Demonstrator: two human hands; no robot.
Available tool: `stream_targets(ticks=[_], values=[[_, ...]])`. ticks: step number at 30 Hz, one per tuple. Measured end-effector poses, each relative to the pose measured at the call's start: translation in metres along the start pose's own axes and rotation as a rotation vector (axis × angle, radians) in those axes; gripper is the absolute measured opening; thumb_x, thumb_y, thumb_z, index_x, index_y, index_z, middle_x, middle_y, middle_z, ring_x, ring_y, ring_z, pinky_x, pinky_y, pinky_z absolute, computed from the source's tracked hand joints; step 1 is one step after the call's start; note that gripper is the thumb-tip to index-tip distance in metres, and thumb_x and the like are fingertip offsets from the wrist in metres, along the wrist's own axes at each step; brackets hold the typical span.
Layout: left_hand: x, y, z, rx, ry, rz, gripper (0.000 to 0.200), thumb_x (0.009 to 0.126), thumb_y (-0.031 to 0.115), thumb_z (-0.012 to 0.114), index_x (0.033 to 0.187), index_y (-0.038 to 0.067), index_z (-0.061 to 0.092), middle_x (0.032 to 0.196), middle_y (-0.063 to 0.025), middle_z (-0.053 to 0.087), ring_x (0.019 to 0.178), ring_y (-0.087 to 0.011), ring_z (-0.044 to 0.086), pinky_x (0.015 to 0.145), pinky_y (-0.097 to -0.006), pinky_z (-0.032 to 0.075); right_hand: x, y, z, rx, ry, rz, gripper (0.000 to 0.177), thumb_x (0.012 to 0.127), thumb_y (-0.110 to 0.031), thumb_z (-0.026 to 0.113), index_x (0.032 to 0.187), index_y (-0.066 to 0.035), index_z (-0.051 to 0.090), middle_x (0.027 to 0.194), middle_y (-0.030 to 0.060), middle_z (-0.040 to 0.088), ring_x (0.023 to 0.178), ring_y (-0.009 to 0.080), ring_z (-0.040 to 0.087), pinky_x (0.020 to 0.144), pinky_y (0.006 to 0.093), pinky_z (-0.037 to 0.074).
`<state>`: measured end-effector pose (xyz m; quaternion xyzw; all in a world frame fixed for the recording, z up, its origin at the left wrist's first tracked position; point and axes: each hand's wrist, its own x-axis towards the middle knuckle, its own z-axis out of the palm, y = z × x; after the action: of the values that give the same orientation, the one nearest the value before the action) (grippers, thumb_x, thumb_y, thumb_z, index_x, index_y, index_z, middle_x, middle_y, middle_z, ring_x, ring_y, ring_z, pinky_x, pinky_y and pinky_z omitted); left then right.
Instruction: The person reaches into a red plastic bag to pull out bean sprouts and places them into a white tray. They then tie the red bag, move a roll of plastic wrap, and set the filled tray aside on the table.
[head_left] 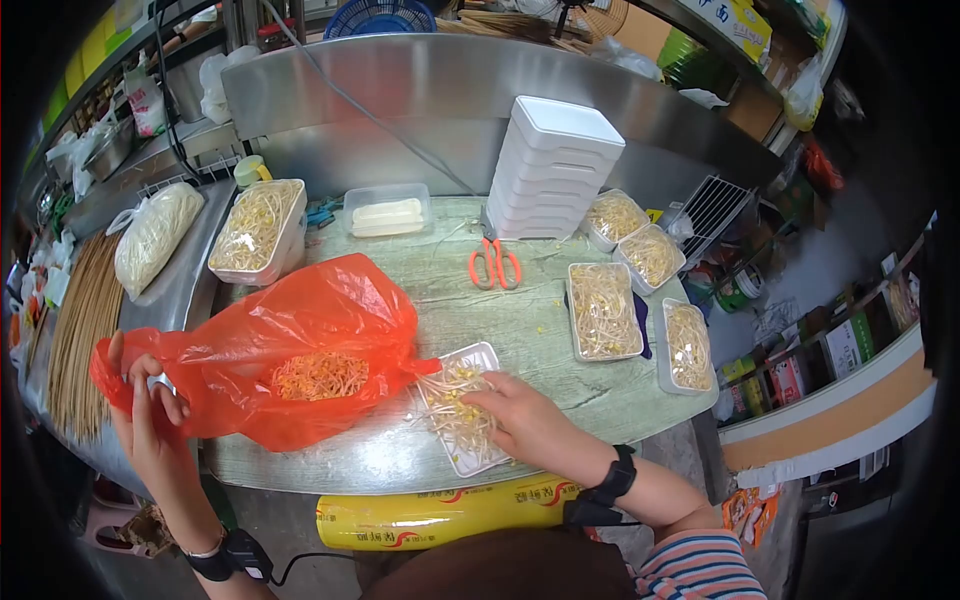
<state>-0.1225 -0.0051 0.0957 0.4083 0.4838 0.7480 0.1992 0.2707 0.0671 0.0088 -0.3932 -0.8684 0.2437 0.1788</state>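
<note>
My left hand [150, 400] holds the gathered left edge of a red plastic bag [350, 290], its fingers partly raised. Inside the bag's opening lies a heap of bean sprouts [320, 377], tinted orange by the film. My right hand [515, 410] closes its fingers on loose bean sprouts [452, 385] over a white foam tray [478, 462]. The sprouts spill a little past the tray's left side, and the bag's right corner touches its upper left. My right fingertips are partly hidden among the sprouts.
Orange-handled scissors [495, 265] lie mid-table, before a stack of white trays [555, 170]. Wrapped sprout packs [605, 312] stand at the right, another sprout-filled tray [258, 230] at the left. A yellow cling film roll [440, 515] sits below the front edge. Wooden skewers [85, 340] lie far left.
</note>
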Motion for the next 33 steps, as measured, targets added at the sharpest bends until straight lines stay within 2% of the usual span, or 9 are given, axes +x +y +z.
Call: stream_targets(ticks=[11,13,16,19,23,25,28,31,33], values=[[-0.048,0.002,-0.014,0.277,0.059,0.064,0.039,0.1,0.009,0.047,0.138,-0.001,0.045,0.106,-0.0072,0.056,0.069,-0.0103,0.051,0.07,-0.0252,0.044,-0.013,-0.008,0.017,-0.187,0.046,-0.016,0.056,0.08,-0.004,0.065,0.134,-0.008,0.054,0.141,0.0238,0.044,0.121,0.0401,0.049,0.101,0.0443,0.044],[-0.064,0.012,-0.029,0.919,-0.047,0.201,0.026,0.096,0.007,0.052,0.121,-0.001,0.057,0.1,-0.0081,0.059,0.073,-0.0165,0.056,0.073,-0.0289,0.046,-0.015,-0.016,-0.002,-0.131,0.048,-0.044,0.054,0.08,-0.002,0.063,0.134,-0.008,0.055,0.139,0.0244,0.046,0.118,0.0401,0.052,0.099,0.0436,0.044],[-0.085,0.049,-0.033,1.267,-0.239,0.072,0.014,0.089,0.004,0.06,0.102,0.0,0.061,0.094,-0.0116,0.061,0.078,-0.0235,0.061,0.073,-0.0322,0.049,-0.019,-0.019,-0.025,-0.151,0.025,-0.01,0.05,0.081,-0.002,0.063,0.131,-0.008,0.057,0.138,0.0229,0.047,0.116,0.0398,0.053,0.096,0.0429,0.046],[-0.098,0.066,0.021,0.999,-0.426,0.093,0.008,0.088,0.007,0.061,0.089,-0.001,0.059,0.081,-0.0111,0.057,0.073,-0.0212,0.056,0.069,-0.0312,0.044,-0.028,-0.015,-0.035,-0.065,0.123,0.011,0.042,0.082,-0.003,0.063,0.124,-0.007,0.059,0.134,0.0214,0.05,0.113,0.0386,0.055,0.094,0.0415,0.048],[-0.089,0.01,0.084,0.682,-1.125,0.105,0.016,0.084,0.004,0.063,0.099,0.001,0.062,0.099,-0.0164,0.062,0.088,-0.0347,0.063,0.074,-0.0393,0.052,-0.046,-0.008,-0.036,-0.008,0.298,0.047,0.03,0.084,-0.007,0.065,0.114,-0.005,0.061,0.119,0.0184,0.06,0.099,0.0355,0.061,0.082,0.0415,0.051],[-0.086,-0.023,0.106,0.684,-1.242,0.149,0.025,0.085,0.004,0.061,0.11,0.001,0.06,0.108,-0.0177,0.061,0.093,-0.0371,0.062,0.077,-0.0414,0.053,-0.063,-0.005,-0.035,0.014,0.029,0.378,0.023,0.088,-0.016,0.065,0.107,-0.003,0.061,0.094,0.0161,0.067,0.081,0.0346,0.065,0.07,0.0436,0.051],[-0.081,-0.075,0.133,0.661,-1.15,0.191,0.035,0.085,0.001,0.057,0.121,0.002,0.055,0.116,-0.02,0.059,0.095,-0.0406,0.061,0.083,-0.0426,0.052,-0.076,0.007,-0.018,0.062,-0.213,0.42,0.026,0.091,-0.024,0.063,0.105,-0.002,0.061,0.075,0.0146,0.067,0.07,0.0361,0.065,0.062,0.0461,0.049],[-0.073,-0.109,0.156,0.669,-1.093,0.162,0.041,0.084,-0.002,0.054,0.125,0.0,0.051,0.113,-0.0217,0.059,0.094,-0.0367,0.062,0.083,-0.0391,0.052,-0.069,0.01,-0.008,0.167,-0.041,0.453,0.029,0.092,-0.026,0.061,0.105,0.0,0.061,0.072,0.0169,0.067,0.07,0.0375,0.065,0.063,0.0462,0.049],[-0.073,-0.119,0.164,0.544,-1.064,-0.225,0.043,0.083,-0.003,0.053,0.126,-0.002,0.048,0.111,-0.0222,0.057,0.093,-0.0328,0.062,0.082,-0.0359,0.052,-0.063,0.021,-0.001,0.178,0.017,0.436,0.028,0.091,-0.025,0.061,0.105,-0.001,0.062,0.073,0.0172,0.067,0.07,0.0375,0.065,0.063,0.0461,0.05]])
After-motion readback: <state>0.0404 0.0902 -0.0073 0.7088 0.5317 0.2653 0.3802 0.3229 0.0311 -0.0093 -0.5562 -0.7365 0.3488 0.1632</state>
